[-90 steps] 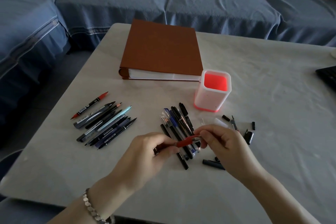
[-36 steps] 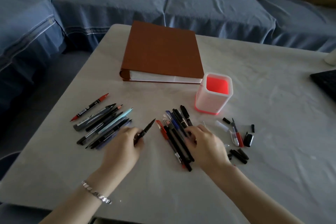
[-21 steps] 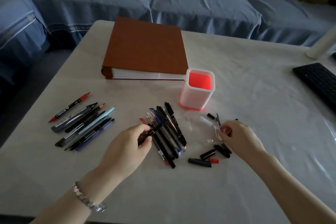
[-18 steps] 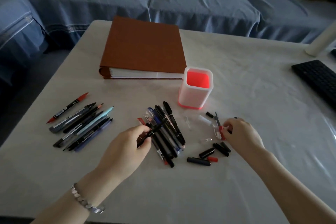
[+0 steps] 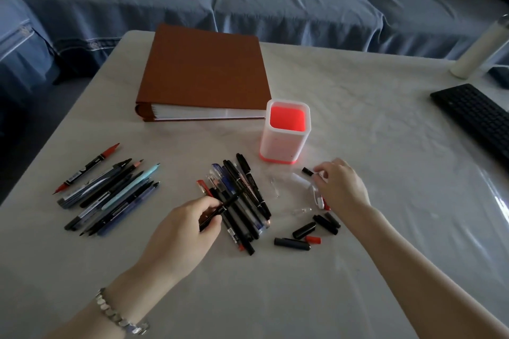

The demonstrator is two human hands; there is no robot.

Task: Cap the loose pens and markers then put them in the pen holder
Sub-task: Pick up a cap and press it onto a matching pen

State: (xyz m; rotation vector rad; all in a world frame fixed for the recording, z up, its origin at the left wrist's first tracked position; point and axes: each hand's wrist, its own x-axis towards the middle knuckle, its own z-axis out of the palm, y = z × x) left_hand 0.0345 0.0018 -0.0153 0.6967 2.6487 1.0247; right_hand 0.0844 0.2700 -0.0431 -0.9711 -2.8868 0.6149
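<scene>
Black pen [image 5: 230,202] pinched in L hand [image 5: 187,231] (R hand [image 5: 343,191] by cap [image 5: 307,171], grip unclear).

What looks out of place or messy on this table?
Nothing is spilled or broken, but loose caps lie scattered by the right hand. Pens lie in a left heap and a middle heap on the table, while the pen holder stands upright with nothing visible inside. The left hand pinches a black pen.

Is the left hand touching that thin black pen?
Touching. The head view shows the left hand gripping the thin black pen, with no gap between them.
</scene>
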